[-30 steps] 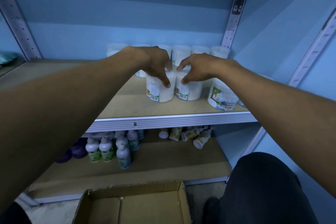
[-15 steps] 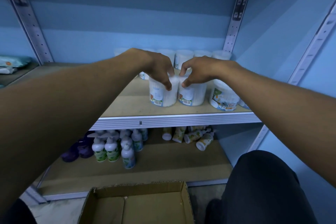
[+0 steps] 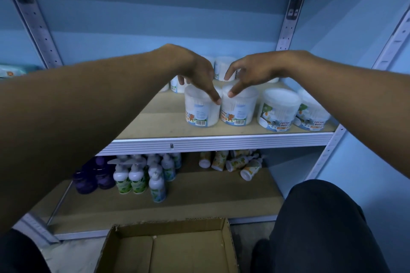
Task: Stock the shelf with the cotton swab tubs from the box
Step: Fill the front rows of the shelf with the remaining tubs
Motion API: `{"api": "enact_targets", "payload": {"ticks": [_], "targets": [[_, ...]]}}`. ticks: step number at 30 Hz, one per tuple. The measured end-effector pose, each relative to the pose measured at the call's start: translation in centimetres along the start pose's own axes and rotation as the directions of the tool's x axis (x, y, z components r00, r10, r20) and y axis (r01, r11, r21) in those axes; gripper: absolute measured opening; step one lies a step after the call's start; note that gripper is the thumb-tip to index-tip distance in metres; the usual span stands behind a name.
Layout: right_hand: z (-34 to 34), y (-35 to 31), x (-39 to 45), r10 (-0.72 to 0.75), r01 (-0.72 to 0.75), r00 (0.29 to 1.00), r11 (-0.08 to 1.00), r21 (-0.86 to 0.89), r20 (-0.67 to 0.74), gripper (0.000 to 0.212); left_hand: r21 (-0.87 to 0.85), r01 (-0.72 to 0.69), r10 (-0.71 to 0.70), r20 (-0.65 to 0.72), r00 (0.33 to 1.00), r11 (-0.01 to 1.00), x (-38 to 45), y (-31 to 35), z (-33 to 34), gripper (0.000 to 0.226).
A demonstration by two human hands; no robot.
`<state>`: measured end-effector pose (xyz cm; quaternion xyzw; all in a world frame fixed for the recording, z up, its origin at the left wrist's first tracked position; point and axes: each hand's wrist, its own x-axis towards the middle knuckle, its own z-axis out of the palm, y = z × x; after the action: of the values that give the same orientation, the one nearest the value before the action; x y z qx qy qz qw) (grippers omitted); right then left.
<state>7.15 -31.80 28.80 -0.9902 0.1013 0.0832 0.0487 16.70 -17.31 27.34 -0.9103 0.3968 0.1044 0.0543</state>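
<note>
Both hands were seen extended over the upper shelf (image 3: pixel 155 122), above two cotton swab tubs standing side by side. The left hand (image 3: pixel 195 71) was held with fingers loosely spread and angled downward, one fingertip touching the lid edge of the left tub (image 3: pixel 200 111); nothing was gripped. The right hand (image 3: pixel 255 72) was likewise relaxed, fingers parted, its lowest fingertip resting on the lid of the right tub (image 3: pixel 238 108); nothing was pinched.

The two tubs were noted touching or nearly touching each other, upright, set back a little from the shelf's front edge (image 3: pixel 210 143). To the right of the right fingers, two more tubs (image 3: pixel 278 109) were recorded near the front edge, just beside one another, the outer one close to the right upright (image 3: pixel 332 146). Behind the fingers, a back row of tubs (image 3: pixel 224 68) was partly hidden by the hands. Left of the left fingers, a bare stretch of shelf board was observed running under the left forearm.

Below the fingers, on the lower shelf, standing pump bottles (image 3: pixel 137 177) were logged at left and toppled bottles (image 3: pixel 233 162) at right, with bare board in front of them. Nearest the camera, a cardboard box (image 3: pixel 168 248) was seen open on the floor, its bottom visible with no tubs showing. A dark-clothed knee (image 3: pixel 321 228) was noted at lower right, beside the box.
</note>
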Motion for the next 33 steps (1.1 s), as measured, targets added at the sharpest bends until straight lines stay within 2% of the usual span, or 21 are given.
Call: {"api": "enact_targets", "payload": {"ticks": [2, 4, 6, 11, 17, 22, 27, 30, 33], "targets": [[-0.1, -0.2, 0.1, 0.031, -0.033, 0.999, 0.995, -0.097, -0.021, 0.065, -0.038, -0.027, 0.028, 0.023, 0.999, 0.999, 0.0, -0.5, -0.2, 0.083], [0.1, -0.5, 0.3, 0.058, -0.054, 0.998, 0.983, -0.173, 0.013, 0.068, -0.088, -0.047, 0.052, 0.059, 0.997, 0.995, 0.2, -1.2, -0.1, 0.061], [0.3, -0.7, 0.6, 0.067, -0.058, 0.997, 0.982, -0.179, 0.043, 0.067, -0.137, -0.040, 0.052, 0.080, 0.995, 0.990, 0.3, -1.7, 0.1, 0.052], [0.1, -0.8, 0.8, 0.059, -0.051, 0.996, 0.992, -0.118, 0.064, 0.059, -0.206, 0.015, -0.003, 0.059, 0.998, 0.979, 0.2, -1.4, 0.1, 0.071], [0.1, 0.0, 1.5, 0.035, -0.035, 0.991, 0.999, -0.002, 0.129, 0.058, -0.128, 0.108, -0.096, 0.102, 0.990, 0.986, 0.1, -0.3, 0.0, 0.081], [-0.4, 0.2, 1.3, 0.026, -0.034, 0.976, 0.999, 0.034, 0.218, 0.068, -0.097, 0.158, -0.149, 0.097, 0.984, 0.983, -0.1, 0.1, 0.3, 0.108], [-0.7, -0.7, 0.5, 0.034, -0.026, 0.997, 0.993, -0.115, 0.069, 0.076, -0.225, 0.032, -0.010, 0.100, 0.995, 0.974, -1.1, -0.2, -0.6, 0.089], [-0.4, -1.0, 0.4, 0.038, -0.024, 0.996, 0.986, -0.166, 0.083, 0.075, -0.232, 0.015, 0.017, 0.134, 0.991, 0.973, -1.3, -0.7, -0.6, 0.072], [-0.1, -1.1, 0.6, 0.046, -0.032, 0.994, 0.990, -0.141, 0.097, 0.069, -0.235, -0.002, 0.032, 0.124, 0.992, 0.972, -1.1, -0.9, -0.4, 0.058]]}}
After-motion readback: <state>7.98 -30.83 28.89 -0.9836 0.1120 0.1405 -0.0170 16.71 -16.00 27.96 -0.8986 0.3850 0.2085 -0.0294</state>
